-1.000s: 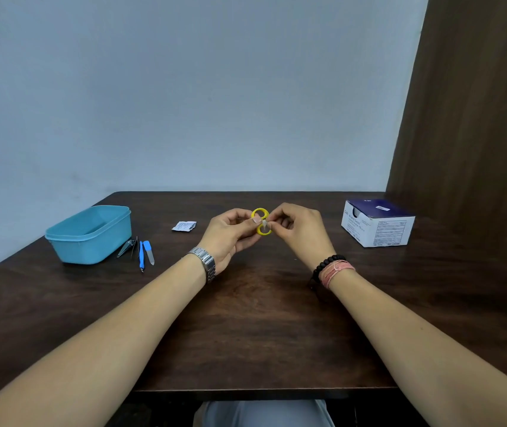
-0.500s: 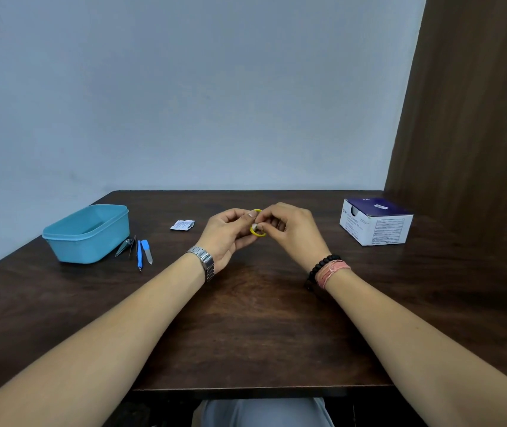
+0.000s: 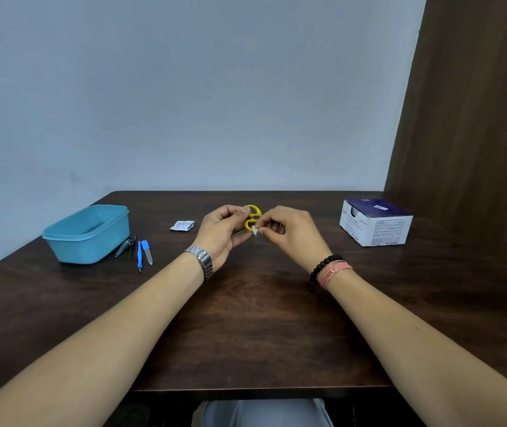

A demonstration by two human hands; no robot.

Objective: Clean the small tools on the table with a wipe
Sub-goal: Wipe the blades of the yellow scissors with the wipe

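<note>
While the left hand (image 3: 224, 232) grips yellow scissors (image 3: 251, 217) above the bench (image 3: 261, 328), the right hand (image 3: 292, 234) pinches a wipe (image 3: 255, 230) against them.

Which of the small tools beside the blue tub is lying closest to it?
The metal nail clipper, lying nearest the blue tub; the thin dark tool and the two blue-handled tools lie farther right.

Matt dark wood table (image 3: 246, 334), glossy blue plastic tub (image 3: 87, 238), metal watch (image 3: 201, 262).
</note>
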